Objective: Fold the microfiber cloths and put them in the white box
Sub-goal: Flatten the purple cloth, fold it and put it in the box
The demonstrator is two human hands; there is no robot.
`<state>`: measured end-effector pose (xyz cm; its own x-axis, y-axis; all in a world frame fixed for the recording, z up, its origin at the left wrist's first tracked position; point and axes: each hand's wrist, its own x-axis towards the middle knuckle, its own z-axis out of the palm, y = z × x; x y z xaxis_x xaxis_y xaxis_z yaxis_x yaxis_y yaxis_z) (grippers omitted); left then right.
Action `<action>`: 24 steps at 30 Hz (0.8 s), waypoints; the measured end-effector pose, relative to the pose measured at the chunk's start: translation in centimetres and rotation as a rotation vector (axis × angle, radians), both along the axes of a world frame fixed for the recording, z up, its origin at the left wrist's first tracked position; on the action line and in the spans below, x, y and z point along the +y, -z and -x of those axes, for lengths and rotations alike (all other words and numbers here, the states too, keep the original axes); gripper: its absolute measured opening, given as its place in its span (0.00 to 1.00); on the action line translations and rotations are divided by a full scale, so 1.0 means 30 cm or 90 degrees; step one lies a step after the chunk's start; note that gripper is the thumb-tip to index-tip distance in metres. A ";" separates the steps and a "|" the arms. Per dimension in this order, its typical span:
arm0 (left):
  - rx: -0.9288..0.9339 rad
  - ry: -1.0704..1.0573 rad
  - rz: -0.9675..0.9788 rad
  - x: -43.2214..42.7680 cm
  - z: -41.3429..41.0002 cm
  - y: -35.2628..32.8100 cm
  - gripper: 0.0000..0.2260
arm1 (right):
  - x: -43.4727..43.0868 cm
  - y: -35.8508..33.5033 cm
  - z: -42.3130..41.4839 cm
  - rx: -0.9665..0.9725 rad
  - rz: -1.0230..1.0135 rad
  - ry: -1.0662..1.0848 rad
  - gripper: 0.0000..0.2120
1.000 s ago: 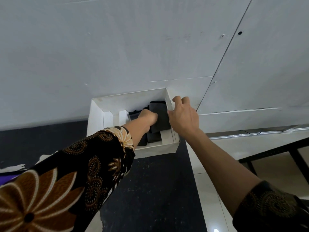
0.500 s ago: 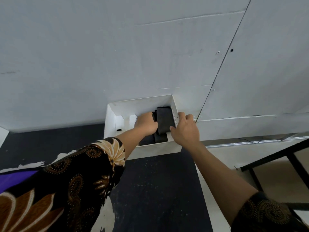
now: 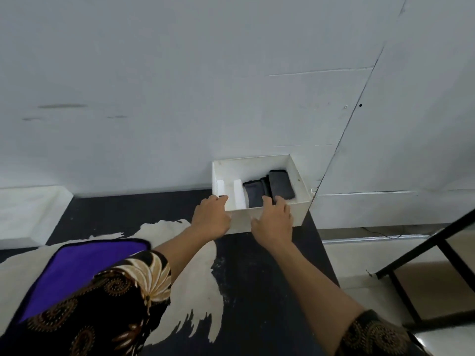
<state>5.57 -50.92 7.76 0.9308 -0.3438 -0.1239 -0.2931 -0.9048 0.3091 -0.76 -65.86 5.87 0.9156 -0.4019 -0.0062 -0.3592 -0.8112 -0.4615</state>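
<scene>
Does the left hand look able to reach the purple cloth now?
Likely yes: the purple cloth lies flat on the table, nearer the person than the white box whose rim the left hand touches.

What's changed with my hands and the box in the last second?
The left hand drew out of the white box to its near left corner. The right hand slid from the right wall to the near rim, fingers hooked over it. The dark folded cloths stayed inside.
</scene>
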 end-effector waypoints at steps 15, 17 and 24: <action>0.011 -0.125 -0.144 0.927 0.472 0.070 0.31 | 0.799 0.091 0.356 0.065 -0.002 -0.137 0.37; 0.021 -0.141 -0.148 0.990 0.516 0.093 0.32 | 0.861 0.105 0.388 0.079 -0.004 -0.163 0.38; 0.065 -0.231 -0.151 1.118 0.598 0.156 0.33 | 0.981 0.177 0.452 0.121 0.000 -0.244 0.40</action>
